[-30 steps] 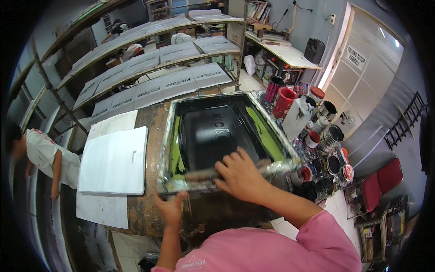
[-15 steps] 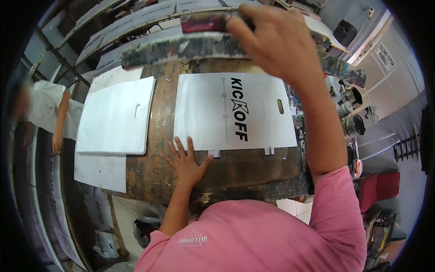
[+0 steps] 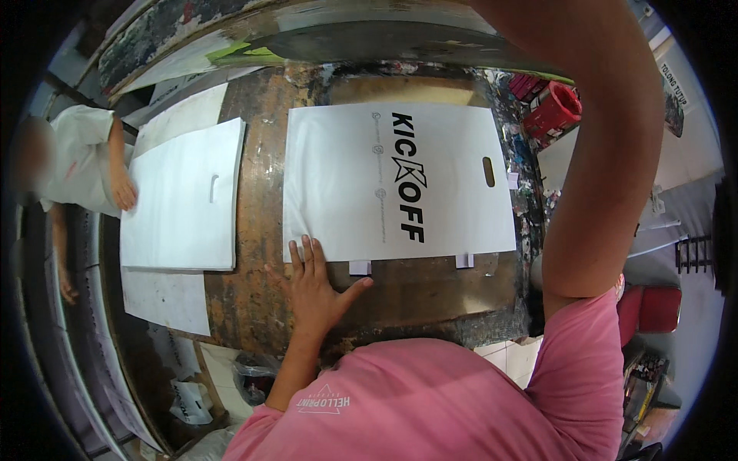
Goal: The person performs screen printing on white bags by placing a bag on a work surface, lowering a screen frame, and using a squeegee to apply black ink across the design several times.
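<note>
A white bag (image 3: 330,180) with black printing and an oval handle slot lies flat on the stained work table (image 3: 261,192). My left hand (image 3: 317,288) is open, its fingers spread across the bag's near left corner and the table beside it. Two small pale tabs stand against the bag's near edge, a left tab (image 3: 360,268) and a right tab (image 3: 464,261). My right forearm (image 3: 600,169) reaches up past the upper edge, so my right hand is out of sight. Beyond the bag a paint-smeared frame (image 3: 369,42) is tilted up, and its top is cut off.
A stack of white bags (image 3: 181,200) lies on the left over a white sheet (image 3: 165,300). Another person's hand (image 3: 123,192) is at that stack's left edge. A red container (image 3: 555,107) stands at the far right, and a red chair (image 3: 653,316) sits beyond my right arm.
My right hand has gone up and out of the picture. The frame looks larger and higher. The other person's hand has come to the stack. My left hand stays on the bag's corner.
</note>
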Demonstrator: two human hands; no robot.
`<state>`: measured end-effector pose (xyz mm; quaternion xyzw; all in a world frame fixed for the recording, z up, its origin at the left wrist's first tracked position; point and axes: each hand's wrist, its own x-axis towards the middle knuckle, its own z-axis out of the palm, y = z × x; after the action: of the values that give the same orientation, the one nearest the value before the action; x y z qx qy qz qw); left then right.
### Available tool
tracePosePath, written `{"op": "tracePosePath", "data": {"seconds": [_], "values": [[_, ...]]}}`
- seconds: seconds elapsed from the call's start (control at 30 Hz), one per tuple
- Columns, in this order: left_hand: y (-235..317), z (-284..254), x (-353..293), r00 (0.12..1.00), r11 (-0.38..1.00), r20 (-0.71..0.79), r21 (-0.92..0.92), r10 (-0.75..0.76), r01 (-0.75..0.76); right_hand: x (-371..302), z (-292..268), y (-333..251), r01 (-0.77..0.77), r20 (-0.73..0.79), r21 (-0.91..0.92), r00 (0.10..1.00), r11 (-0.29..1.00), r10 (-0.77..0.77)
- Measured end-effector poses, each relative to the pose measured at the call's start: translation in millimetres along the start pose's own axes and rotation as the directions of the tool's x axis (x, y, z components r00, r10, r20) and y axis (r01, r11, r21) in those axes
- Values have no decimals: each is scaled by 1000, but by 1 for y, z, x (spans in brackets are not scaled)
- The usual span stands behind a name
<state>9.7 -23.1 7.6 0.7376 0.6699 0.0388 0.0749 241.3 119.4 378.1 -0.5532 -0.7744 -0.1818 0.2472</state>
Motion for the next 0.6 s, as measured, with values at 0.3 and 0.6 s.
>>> {"op": "tracePosePath", "data": {"seconds": [0.3, 0.6], "values": [[31, -87, 69, 857, 832, -516, -475, -1, -285, 3, -21, 6, -36, 169, 128, 986, 991, 14], [-67, -111, 51, 774, 557, -380, -829, -506, -43, -29, -5, 0, 15, -43, 32, 999, 999, -14]]}}
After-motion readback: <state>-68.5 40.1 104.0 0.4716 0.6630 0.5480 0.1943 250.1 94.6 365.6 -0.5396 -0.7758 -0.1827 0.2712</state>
